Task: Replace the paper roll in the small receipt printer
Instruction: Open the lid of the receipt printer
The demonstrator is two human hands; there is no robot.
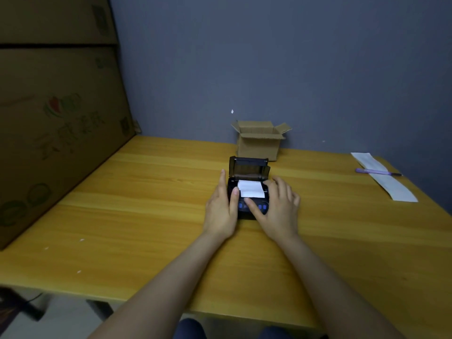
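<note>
A small black receipt printer (248, 192) sits on the wooden table (137, 196), toward the far edge and about midway between the side edges, its lid (249, 168) tipped up and back. A white paper roll (250, 188) lies in the open bay. The left hand (221, 207) rests flat against the printer's left side, fingers together, thumb touching the paper's edge. The right hand (277, 207) lies spread over the right side, fingers apart, thumb across the blue buttons (261, 206); neither hand grips anything. Behind the printer, against the grey wall, stands an open cardboard box (259, 140). Near the far right corner a purple pen (374, 171) lies across a strip of paper (386, 179). Big cartons (56, 106) line the left edge
</note>
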